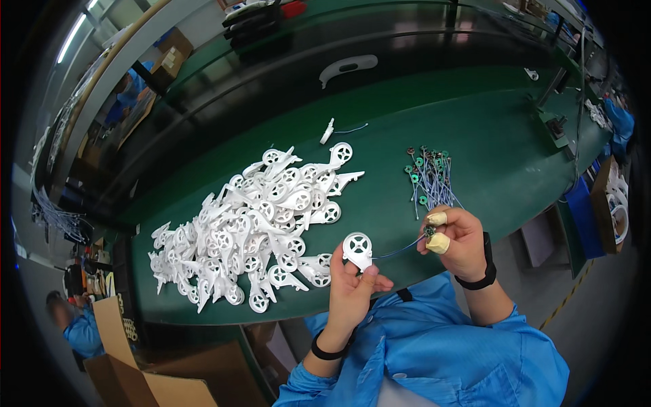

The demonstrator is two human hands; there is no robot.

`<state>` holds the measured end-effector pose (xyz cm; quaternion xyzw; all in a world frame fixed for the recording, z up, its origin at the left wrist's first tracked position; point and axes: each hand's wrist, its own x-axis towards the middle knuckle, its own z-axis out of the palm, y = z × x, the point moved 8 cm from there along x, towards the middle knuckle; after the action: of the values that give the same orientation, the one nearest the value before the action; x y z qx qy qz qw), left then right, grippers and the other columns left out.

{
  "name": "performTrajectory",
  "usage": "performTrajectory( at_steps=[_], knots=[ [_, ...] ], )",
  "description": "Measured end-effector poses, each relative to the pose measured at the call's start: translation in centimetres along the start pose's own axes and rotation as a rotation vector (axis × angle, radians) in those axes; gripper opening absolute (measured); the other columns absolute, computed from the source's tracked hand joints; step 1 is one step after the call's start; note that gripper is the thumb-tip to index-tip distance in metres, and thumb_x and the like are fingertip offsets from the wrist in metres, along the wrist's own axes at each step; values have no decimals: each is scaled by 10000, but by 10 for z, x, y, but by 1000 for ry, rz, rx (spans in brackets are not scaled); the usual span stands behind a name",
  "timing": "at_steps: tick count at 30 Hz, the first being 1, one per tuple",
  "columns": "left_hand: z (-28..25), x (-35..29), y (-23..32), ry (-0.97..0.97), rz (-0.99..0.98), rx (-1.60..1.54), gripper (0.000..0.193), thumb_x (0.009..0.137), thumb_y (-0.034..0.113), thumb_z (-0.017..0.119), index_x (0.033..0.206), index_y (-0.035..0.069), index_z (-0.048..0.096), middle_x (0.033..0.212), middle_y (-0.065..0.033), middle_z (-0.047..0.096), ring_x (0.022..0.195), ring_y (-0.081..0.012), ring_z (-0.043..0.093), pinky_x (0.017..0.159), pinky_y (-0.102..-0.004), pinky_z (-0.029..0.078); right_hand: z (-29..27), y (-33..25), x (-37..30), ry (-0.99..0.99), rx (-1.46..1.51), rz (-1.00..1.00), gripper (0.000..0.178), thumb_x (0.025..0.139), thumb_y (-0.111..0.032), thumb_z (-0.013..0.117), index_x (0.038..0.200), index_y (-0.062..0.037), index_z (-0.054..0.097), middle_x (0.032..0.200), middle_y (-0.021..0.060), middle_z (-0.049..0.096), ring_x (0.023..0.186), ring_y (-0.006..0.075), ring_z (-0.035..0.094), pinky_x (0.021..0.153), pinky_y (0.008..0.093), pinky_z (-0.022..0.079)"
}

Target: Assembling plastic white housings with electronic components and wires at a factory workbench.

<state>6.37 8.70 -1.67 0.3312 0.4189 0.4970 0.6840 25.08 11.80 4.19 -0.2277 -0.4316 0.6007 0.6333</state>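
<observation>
My left hand [350, 293] is closed on a white plastic part [357, 248] with a round, spoked end facing up. A thin blue-grey wire [400, 252] runs from that part across to my right hand [456, 239]. There, thumb and forefinger, both in pale yellow finger covers, pinch a small green disc [429, 231] at the wire's end. The fingers partly hide the disc. Just beyond my right hand lies a bundle of wires with small green and brown discs [431, 178]. To the left of my left hand spreads a big heap of similar white plastic parts [247, 224].
The green table [380, 169] has a curved near edge in front of me. A single white piece with a wire [328, 131] lies beyond the heap. An open cardboard box [173, 390] stands at the lower left. Another person [81, 329] is at the far left.
</observation>
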Motion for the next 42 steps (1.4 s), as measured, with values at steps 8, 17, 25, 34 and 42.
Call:
performTrajectory(
  at_steps=[8,17,25,34,42],
  knots=[
    [2,-8,-4,-44,-40,-44,525,953,-24,449,1308,106,84,1103,-201,532,715,-228,669,626,-337,594,12,20,-2,-36,-36,25,280,826,96,651,1088,20,588,1061,137,585,894,217,670,746,290,562],
    [17,-18,-5,-114,233,209,503,927,-84,394,1290,98,97,994,-163,536,648,-128,565,549,-244,461,44,32,-18,-4,-523,-67,265,780,-19,747,1012,4,621,976,106,624,803,169,610,700,275,502],
    [22,-27,5,-91,280,411,569,906,-72,412,1417,-57,163,1237,-204,457,1049,-219,554,877,-307,465,67,13,-23,-39,-892,-301,255,748,-23,769,964,-11,634,966,126,641,806,221,643,683,296,517],
    [21,-30,6,-30,366,384,542,906,-73,403,1398,-76,175,1223,-234,455,1060,-258,556,902,-344,460,71,11,-21,-59,-845,-215,239,762,37,707,989,18,635,994,142,634,825,245,639,699,309,521],
    [32,-34,24,-45,535,627,535,910,-61,404,1389,-86,166,1241,-263,438,1086,-292,552,917,-366,457,71,11,-24,-34,-907,-252,255,754,47,698,997,19,627,987,142,617,834,264,627,701,320,520]
  ],
)
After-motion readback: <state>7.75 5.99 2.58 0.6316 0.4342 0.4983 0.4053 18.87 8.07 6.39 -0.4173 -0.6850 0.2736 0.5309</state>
